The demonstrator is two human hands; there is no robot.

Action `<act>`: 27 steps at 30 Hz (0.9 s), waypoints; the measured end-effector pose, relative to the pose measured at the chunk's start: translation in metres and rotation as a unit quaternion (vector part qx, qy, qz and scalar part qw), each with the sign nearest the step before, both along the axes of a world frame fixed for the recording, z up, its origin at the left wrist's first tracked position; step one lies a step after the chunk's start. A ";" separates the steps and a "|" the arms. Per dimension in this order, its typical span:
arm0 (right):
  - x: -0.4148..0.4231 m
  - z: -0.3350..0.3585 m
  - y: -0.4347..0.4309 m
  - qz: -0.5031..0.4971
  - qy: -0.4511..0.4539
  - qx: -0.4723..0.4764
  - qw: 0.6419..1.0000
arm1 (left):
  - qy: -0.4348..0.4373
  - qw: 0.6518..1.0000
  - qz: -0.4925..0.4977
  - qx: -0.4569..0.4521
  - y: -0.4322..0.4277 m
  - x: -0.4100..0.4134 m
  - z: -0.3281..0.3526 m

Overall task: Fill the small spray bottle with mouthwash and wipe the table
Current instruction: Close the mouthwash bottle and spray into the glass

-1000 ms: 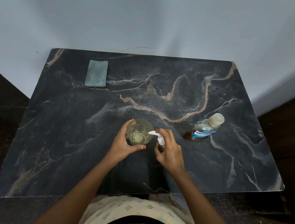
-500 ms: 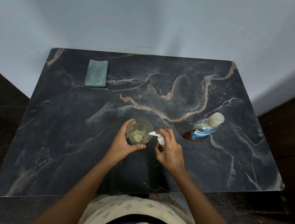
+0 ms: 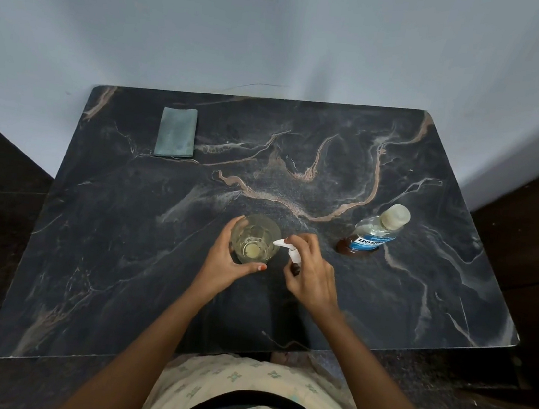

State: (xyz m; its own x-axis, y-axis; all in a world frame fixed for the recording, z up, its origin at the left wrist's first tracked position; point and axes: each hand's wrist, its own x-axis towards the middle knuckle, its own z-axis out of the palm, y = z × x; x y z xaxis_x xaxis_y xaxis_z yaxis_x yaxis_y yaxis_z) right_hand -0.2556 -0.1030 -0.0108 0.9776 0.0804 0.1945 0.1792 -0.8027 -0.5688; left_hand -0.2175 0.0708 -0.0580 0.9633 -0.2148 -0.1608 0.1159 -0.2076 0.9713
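Note:
A clear drinking glass (image 3: 254,238) with a little pale liquid stands on the dark marble table (image 3: 119,254); my left hand (image 3: 223,265) is wrapped around its near side. Just to its right my right hand (image 3: 312,274) grips the small spray bottle (image 3: 292,254), whose white pump head points its nozzle at the glass rim. The bottle's dark body is mostly hidden by my fingers. The mouthwash bottle (image 3: 375,232), capped, with a blue label, stands to the right. A folded grey-green cloth (image 3: 177,131) lies at the far left.
The table's back edge meets a pale wall (image 3: 282,36). Dark floor and dark furniture (image 3: 533,253) flank the table on both sides. My torso is against the near edge.
Hardly anything differs: both hands stay on the glass and the spray bottle in the same spot, with only a slight shift of the right fingers on the pump head.

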 end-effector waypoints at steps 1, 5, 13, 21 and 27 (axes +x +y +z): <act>0.000 0.000 0.000 -0.004 0.006 -0.002 1.000 | 0.000 1.000 0.001 0.000 0.000 0.000 0.000; 0.001 -0.002 -0.001 -0.018 0.035 0.000 0.999 | -0.002 1.000 0.000 -0.001 0.000 0.000 0.000; 0.001 0.000 0.000 -0.001 0.036 -0.017 0.999 | -0.001 1.000 -0.001 0.002 0.000 0.000 0.001; 0.002 0.001 0.001 -0.004 0.034 0.009 0.999 | -0.002 1.000 0.000 -0.003 0.000 0.000 0.001; 0.003 -0.003 0.000 0.011 0.033 -0.013 0.999 | 0.004 1.000 -0.002 0.005 0.000 0.000 0.002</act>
